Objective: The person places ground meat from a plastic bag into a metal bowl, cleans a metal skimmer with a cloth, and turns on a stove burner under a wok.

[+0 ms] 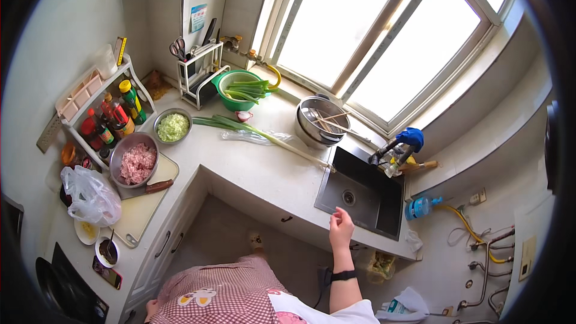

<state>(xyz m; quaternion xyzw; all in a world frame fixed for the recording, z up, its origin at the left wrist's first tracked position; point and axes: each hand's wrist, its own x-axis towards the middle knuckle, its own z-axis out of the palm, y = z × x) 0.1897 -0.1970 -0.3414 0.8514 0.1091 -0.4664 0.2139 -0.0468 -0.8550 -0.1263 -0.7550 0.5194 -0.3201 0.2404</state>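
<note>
My right hand (341, 227) reaches out over the front edge of the dark sink (325, 198), fingers loosely bent and nothing in them. Only a small part of my left hand (152, 308) shows beside the checked apron (234, 285); its fingers are hidden. A long leek (265, 137) lies across the counter with its root end over the sink rim. Behind it, stacked metal pots (300, 127) hold wooden chopsticks (330, 122). The faucet (380, 153), with a blue cloth (411, 138) on it, stands at the sink's far side.
Minced meat (137, 164) fills a metal bowl beside a cleaver (159, 186) on a cutting board (155, 204). Chopped greens (173, 127) sit in another bowl. A green basket (225, 100) holds cut leek. A blue bottle (418, 209) stands right of the sink; a phone (107, 272) lies left.
</note>
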